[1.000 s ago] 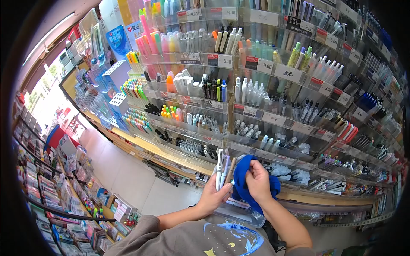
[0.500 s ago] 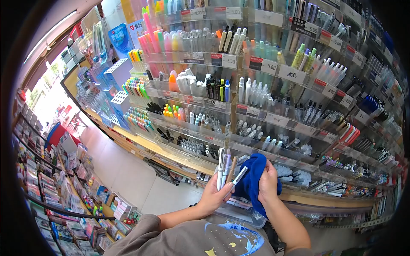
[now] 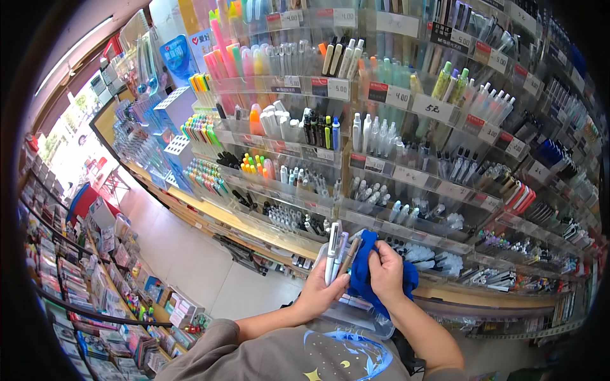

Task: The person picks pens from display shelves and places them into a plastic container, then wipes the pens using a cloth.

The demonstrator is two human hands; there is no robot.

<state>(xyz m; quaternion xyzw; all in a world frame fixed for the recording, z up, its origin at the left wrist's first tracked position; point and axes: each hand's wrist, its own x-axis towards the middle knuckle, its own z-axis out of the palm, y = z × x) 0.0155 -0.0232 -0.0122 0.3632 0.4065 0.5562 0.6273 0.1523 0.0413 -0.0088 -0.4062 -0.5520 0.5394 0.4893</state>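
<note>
Several pens (image 3: 332,253), white, lilac and brown, stand upright in my left hand (image 3: 322,289), whose fingers wrap round their lower ends. My right hand (image 3: 387,272) pinches a blue cloth (image 3: 362,270) just to the right of the pens. The cloth touches or overlaps the rightmost pens and hangs down behind my right wrist. Below both hands a clear plastic box (image 3: 375,325) is partly hidden by my hands and the cloth.
Clear tiered racks (image 3: 406,174) full of pens and markers with price labels rise in front. A wooden shelf edge (image 3: 254,225) runs beneath them. On the left stand shelves of packaged stationery (image 3: 121,298), with tiled floor (image 3: 184,254) between.
The pale pen that leaned right from my left hand beside the cloth is now covered. My right hand and the cloth have moved slightly left, against the pens.
</note>
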